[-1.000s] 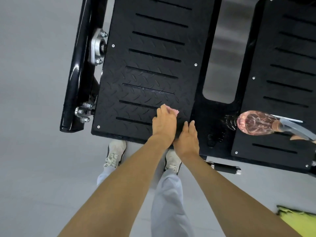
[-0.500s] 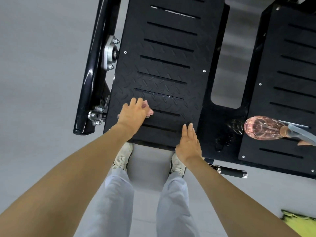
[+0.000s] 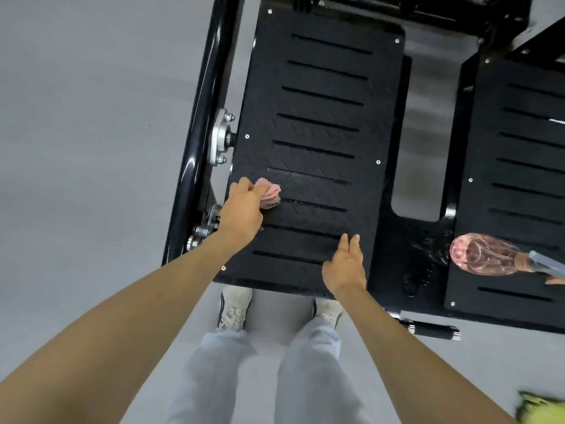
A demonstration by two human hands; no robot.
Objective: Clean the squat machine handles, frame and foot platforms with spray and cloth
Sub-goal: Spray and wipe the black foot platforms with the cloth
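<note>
Wiping the left foot platform [image 3: 321, 123] near its left edge.

The left hand [image 3: 243, 209] has its fingers curled round a bunched pink cloth [image 3: 270, 192] and presses it onto the ridged plate, just inside the left edge. The right hand [image 3: 345, 270] lies with straight fingers near the near right corner and holds nothing. To do this well, I'd flatten the cloth for more contact and stroke along the slots, so the fabric does not snag on them or on the screw heads. The far half of the platform offers free room. On the left, the black frame tube [image 3: 198, 133] and its silver bolts crowd the edge, so short strokes suit there. The pink spray bottle [image 3: 486, 258] rests by the near left corner of the right foot platform [image 3: 526, 179], well apart from both hands.
</note>
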